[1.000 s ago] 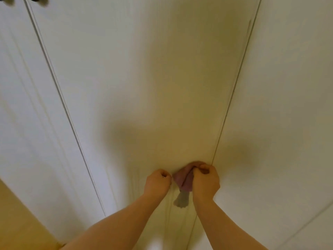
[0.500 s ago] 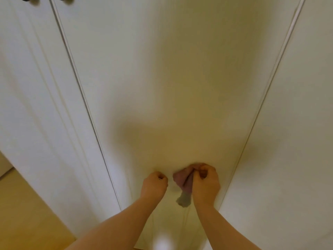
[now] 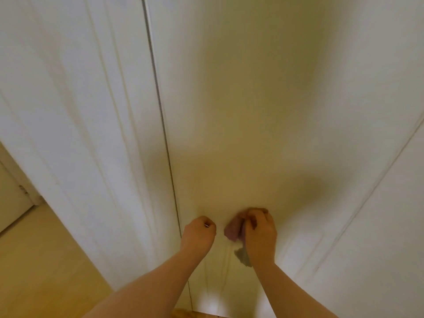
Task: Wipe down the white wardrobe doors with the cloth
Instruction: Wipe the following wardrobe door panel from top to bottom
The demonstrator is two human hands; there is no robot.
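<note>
Gripping the bunched pink cloth (image 3: 232,230) against the middle wardrobe door (image 3: 252,111), my right hand (image 3: 259,230) sits low on the panel in the head view; my left hand (image 3: 198,232), just left, is clenched on nothing.

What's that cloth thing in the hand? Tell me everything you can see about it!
The cloth is a soft-looking, dusty-pink rag, bunched into a wad. The right hand grips it, fingers curled round its top, and seems to press it against the lower part of the white wardrobe door. A greyish loose end dangles down beside the wrist. The left hand is next to it, not touching. The picture is too blurry to show its weave.
</note>
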